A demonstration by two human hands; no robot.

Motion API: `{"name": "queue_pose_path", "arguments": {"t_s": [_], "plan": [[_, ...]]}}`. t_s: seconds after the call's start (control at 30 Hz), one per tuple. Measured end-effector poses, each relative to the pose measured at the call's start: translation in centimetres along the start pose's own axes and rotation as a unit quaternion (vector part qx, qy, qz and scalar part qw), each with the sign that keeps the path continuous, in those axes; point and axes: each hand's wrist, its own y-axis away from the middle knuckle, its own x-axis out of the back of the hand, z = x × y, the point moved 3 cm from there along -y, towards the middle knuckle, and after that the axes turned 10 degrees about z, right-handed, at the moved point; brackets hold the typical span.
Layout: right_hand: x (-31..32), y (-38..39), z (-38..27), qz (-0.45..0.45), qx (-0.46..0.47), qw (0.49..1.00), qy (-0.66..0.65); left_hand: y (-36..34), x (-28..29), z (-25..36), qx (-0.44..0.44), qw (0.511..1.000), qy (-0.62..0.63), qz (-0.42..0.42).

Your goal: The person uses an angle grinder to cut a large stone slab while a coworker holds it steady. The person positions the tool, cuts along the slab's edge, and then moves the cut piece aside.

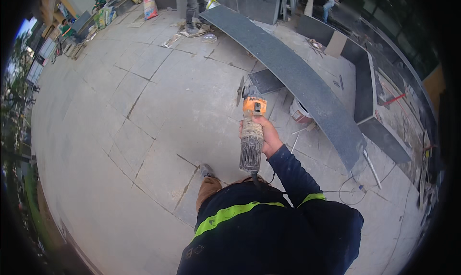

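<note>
My right hand (265, 134) is wrapped round the dusty body of an angle grinder (253, 126), held out in front of me above the floor. The grinder has an orange front part and a dark ribbed rear end, from which a black cord (256, 180) runs back toward my waist. Its thin disc (239, 91) stands edge-up at the far left of the tool head. Just beyond and to the right of the tool lies a long dark grey stone slab (293, 73), propped off the floor. My left hand does not show.
Under the slab stand a white bucket (299, 112) and a smaller dark slab piece (267, 81). A low dark stone-clad wall (364, 87) runs along the right. A person's legs (194, 8) are at the far end; another person (322, 0) crouches far right. Filled sacks (150, 7) stand far left.
</note>
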Motion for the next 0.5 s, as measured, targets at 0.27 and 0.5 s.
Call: {"name": "queue_pose_path", "arguments": {"t_s": [0.27, 0.5], "plan": [[1.9, 2.9, 1.2, 0.191, 0.255, 0.941, -0.119, -20.3, 36.3, 18.2, -0.017, 0.955, 0.297, 0.000], [-2.3, 6.8, 1.2, 0.251, 0.435, 0.861, -0.074, -4.9, 41.9, 52.7, -0.411, 0.786, 0.258, -0.382]]}}
